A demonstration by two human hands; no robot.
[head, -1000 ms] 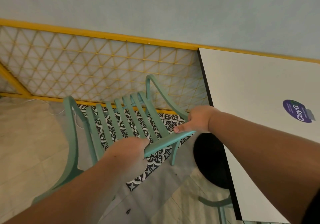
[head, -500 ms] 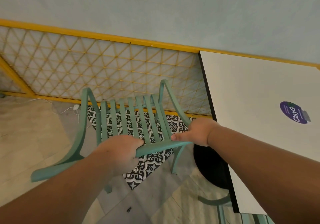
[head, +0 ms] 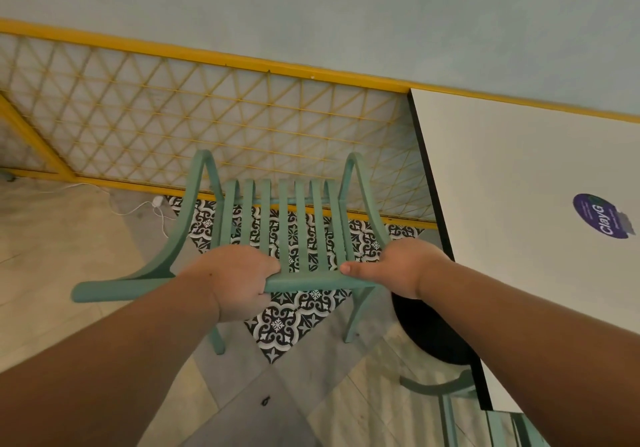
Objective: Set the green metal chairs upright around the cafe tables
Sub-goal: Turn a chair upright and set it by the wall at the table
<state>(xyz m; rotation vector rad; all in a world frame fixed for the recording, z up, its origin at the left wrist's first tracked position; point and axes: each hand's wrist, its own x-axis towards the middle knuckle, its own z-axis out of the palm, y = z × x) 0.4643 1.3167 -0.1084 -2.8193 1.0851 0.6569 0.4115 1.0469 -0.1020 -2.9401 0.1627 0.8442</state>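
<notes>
You hold the green chair (head: 284, 225) by the near rail of its slatted back, both arms stretched forward. Your left hand (head: 235, 280) wraps its fingers over the rail's left part. Your right hand (head: 398, 266) clasps the right end, thumb lying flat along the top, the other fingers hidden beneath. The chair sits between you and the yellow mesh fence (head: 173, 117), over a patch of black-and-white patterned tiles (head: 287, 322), just left of the white table (head: 502, 169). Two chair legs point down toward the floor near you; whether they touch it cannot be told. A purple sticker (head: 601, 216) lies on the tabletop. Part of a second chair (head: 446, 387) shows at lower right, by the table's black base (head: 426, 336).
</notes>
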